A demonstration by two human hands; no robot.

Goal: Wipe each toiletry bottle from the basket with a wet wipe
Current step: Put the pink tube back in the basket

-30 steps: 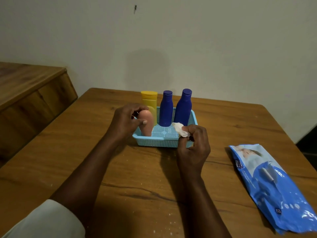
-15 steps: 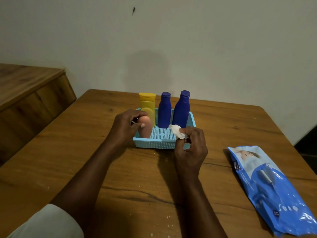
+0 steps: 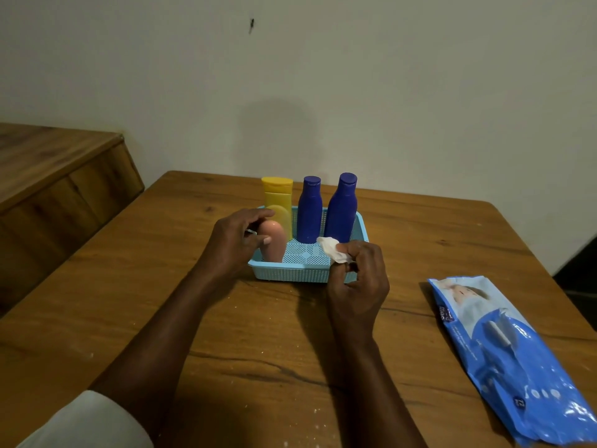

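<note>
A: Left hand (image 3: 234,242) wrapped round the peach bottle (image 3: 274,242), upright at the near-left corner of the basket (image 3: 290,273). Right hand (image 3: 357,279) pinches a crumpled wet wipe (image 3: 331,250) over the near rim.

B: Risk?

A: Lifting could knock the yellow bottle (image 3: 278,202) just behind; both blue bottles (image 3: 309,211) may topple.

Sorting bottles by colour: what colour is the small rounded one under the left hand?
Peach-pink bottle, head view.
</note>
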